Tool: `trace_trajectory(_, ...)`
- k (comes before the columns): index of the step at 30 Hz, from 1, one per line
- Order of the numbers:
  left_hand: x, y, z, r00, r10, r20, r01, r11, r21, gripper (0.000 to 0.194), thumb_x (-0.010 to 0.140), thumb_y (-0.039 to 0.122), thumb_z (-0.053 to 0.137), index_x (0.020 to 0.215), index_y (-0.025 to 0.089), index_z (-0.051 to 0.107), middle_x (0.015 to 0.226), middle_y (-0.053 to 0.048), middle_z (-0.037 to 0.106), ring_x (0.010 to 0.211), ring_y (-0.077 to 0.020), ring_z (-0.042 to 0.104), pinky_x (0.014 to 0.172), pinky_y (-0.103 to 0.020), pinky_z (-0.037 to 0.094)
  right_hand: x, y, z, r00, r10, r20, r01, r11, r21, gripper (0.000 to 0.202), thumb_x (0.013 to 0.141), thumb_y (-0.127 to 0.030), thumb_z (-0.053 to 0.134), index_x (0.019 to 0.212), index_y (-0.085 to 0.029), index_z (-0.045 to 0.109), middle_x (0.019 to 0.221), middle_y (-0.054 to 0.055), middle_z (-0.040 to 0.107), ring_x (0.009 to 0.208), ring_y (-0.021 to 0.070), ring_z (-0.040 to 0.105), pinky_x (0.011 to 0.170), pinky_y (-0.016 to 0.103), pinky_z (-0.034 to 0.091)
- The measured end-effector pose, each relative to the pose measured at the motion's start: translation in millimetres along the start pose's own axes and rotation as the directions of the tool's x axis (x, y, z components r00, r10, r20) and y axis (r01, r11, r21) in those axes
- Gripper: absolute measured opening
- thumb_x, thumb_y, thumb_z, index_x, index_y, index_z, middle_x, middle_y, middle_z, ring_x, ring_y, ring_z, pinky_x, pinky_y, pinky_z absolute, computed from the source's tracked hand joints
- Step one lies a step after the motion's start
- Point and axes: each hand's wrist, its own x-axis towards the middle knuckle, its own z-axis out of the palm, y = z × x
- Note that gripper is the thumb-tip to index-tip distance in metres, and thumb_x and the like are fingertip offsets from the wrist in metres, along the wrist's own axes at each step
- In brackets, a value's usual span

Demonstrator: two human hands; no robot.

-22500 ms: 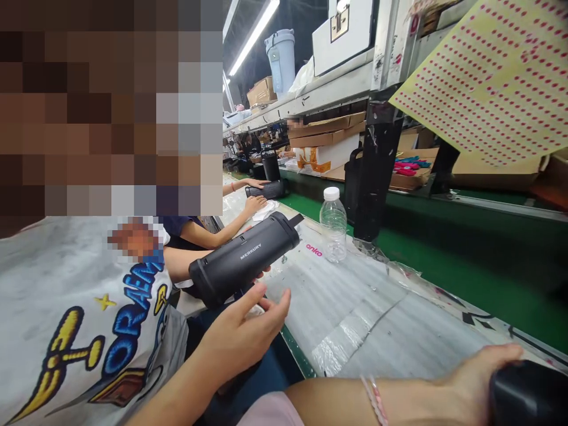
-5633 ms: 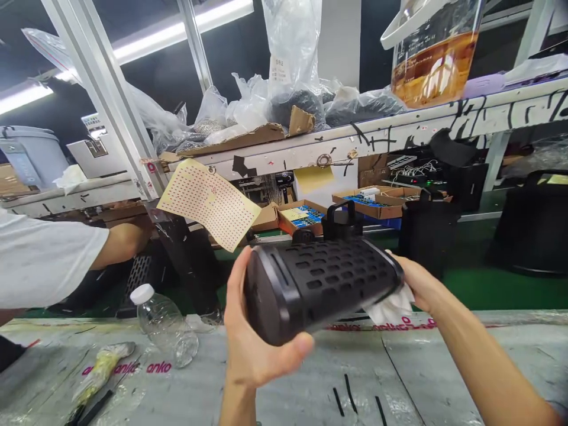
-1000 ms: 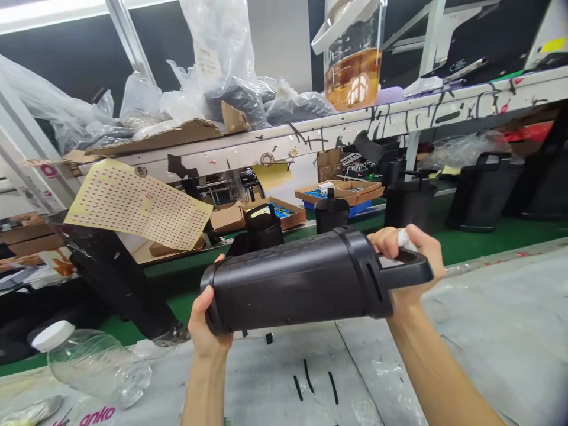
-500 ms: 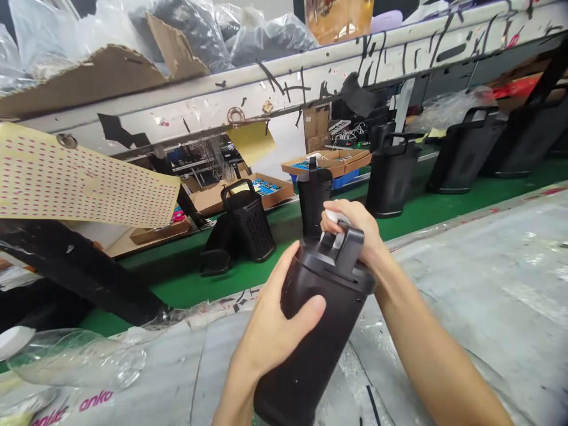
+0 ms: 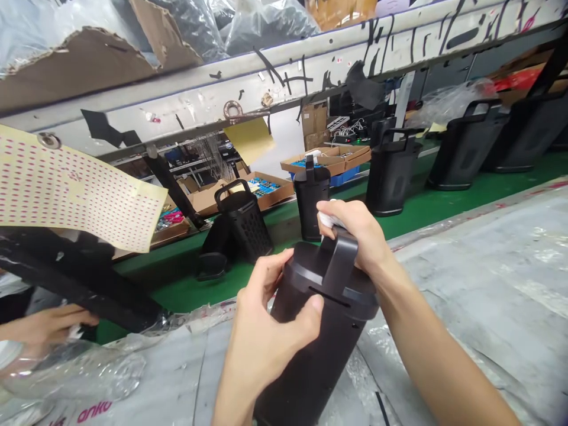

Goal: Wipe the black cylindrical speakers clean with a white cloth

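Note:
A black speaker-like housing [image 5: 319, 355] with a loop handle [image 5: 341, 260] on its top leans in front of me over the plastic-covered bench. My left hand [image 5: 266, 322] is closed around its near left side, with the thumb on the front below the rim and the fingers bent over the top edge. Behind the handle, my right hand [image 5: 364, 234] pinches a small crumpled white cloth [image 5: 331, 220], close against the handle and the top. My right fingertips are partly hidden by the handle.
Several similar black housings [image 5: 393, 171] stand on the green belt [image 5: 288, 228] beyond the bench. At left, another person's hand [image 5: 57, 322] is near a clear plastic bottle [image 5: 102, 367]. A yellow dotted sheet [image 5: 80, 183] hangs from the shelf edge [image 5: 190, 112].
My left fingers have bent more over the top edge, and the housing has turned slightly. My right hand stays behind the handle. Another person's hand has come in at the left.

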Motion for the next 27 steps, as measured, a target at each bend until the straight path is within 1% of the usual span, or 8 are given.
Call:
trace_trajectory(3,-1.7,4.4,3.4,1.0,-0.009,0.0,0.009,0.999,-0.042,0.04,0.068,0.029,0.077,0.107,0.026,0.068,0.103,-0.004,0.075,0.096,-0.0237,0.07,0.086,-0.032,0.055,-1.3,-0.4,0.1,1.0,0.009,-0.001,-0.009,1.0,-0.001,0.043,0.079,-0.042,0.053,0.045,-0.019,0.042,0.047,-0.002,0.039,0.047,0.0086,0.034,0.052,0.027,0.028)
trace_trajectory(7,-4.6,9.7,7.4,0.997,-0.064,-0.043,0.061,0.996,-0.058,0.044,0.068,0.026,0.077,0.11,0.025,0.065,0.11,-0.005,0.074,0.102,-0.025,0.068,0.09,-0.033,0.052,-1.1,0.3,-0.3,1.0,0.011,-0.002,-0.011,1.0,-0.003,0.043,0.079,-0.042,0.054,0.045,-0.019,0.042,0.047,-0.002,0.039,0.048,0.0091,0.034,0.053,0.028,0.028)
trace_trajectory(11,-4.8,9.7,7.3,0.997,-0.07,0.024,0.072,0.992,-0.099,0.043,0.07,0.027,0.076,0.111,0.026,0.063,0.108,-0.004,0.074,0.102,-0.0242,0.068,0.091,-0.034,0.051,-0.8,1.9,-1.6,1.0,0.025,-0.013,-0.025,1.0,0.002,0.043,0.078,-0.043,0.054,0.045,-0.019,0.041,0.047,-0.002,0.038,0.048,0.0096,0.033,0.053,0.028,0.028)
trace_trajectory(14,-4.9,11.0,8.3,0.996,-0.088,0.011,0.089,0.991,-0.097,0.045,0.07,0.027,0.076,0.112,0.026,0.062,0.11,-0.004,0.073,0.102,-0.0237,0.067,0.091,-0.033,0.05,-0.9,2.8,-2.1,0.999,0.03,-0.017,-0.03,1.0,0.002,0.042,0.078,-0.043,0.054,0.045,-0.02,0.042,0.047,-0.002,0.038,0.048,0.0099,0.033,0.053,0.029,0.027)
trace_trajectory(18,-5.6,15.0,10.9,0.993,-0.119,0.018,0.12,0.982,-0.144,0.046,0.068,0.022,0.077,0.111,0.023,0.061,0.107,-0.004,0.073,0.1,-0.0205,0.067,0.089,-0.029,0.049,-1.8,2.7,-2.2,0.998,0.057,-0.007,-0.057,0.998,0.025,0.042,0.08,-0.043,0.054,0.046,-0.019,0.042,0.049,-0.002,0.039,0.05,0.0102,0.033,0.055,0.03,0.027)
trace_trajectory(23,-5.4,16.1,12.6,0.991,-0.133,0.01,0.133,0.981,-0.143,0.046,0.069,0.022,0.075,0.113,0.024,0.06,0.107,-0.002,0.073,0.1,-0.0179,0.067,0.089,-0.027,0.049,-2.2,2.6,-3.0,0.998,0.056,-0.006,-0.055,0.998,0.036,0.043,0.08,-0.042,0.055,0.046,-0.019,0.042,0.049,-0.002,0.038,0.05,0.0101,0.033,0.055,0.03,0.026)
trace_trajectory(27,-5.6,16.7,13.7,0.99,-0.139,0.01,0.139,0.979,-0.149,0.045,0.07,0.023,0.075,0.112,0.024,0.059,0.107,-0.002,0.073,0.099,-0.0177,0.067,0.089,-0.027,0.049,-1.9,2.7,-3.2,0.998,0.061,-0.009,-0.061,0.998,0.033,0.044,0.08,-0.043,0.055,0.046,-0.019,0.041,0.049,-0.002,0.038,0.05,0.01,0.032,0.055,0.03,0.026)
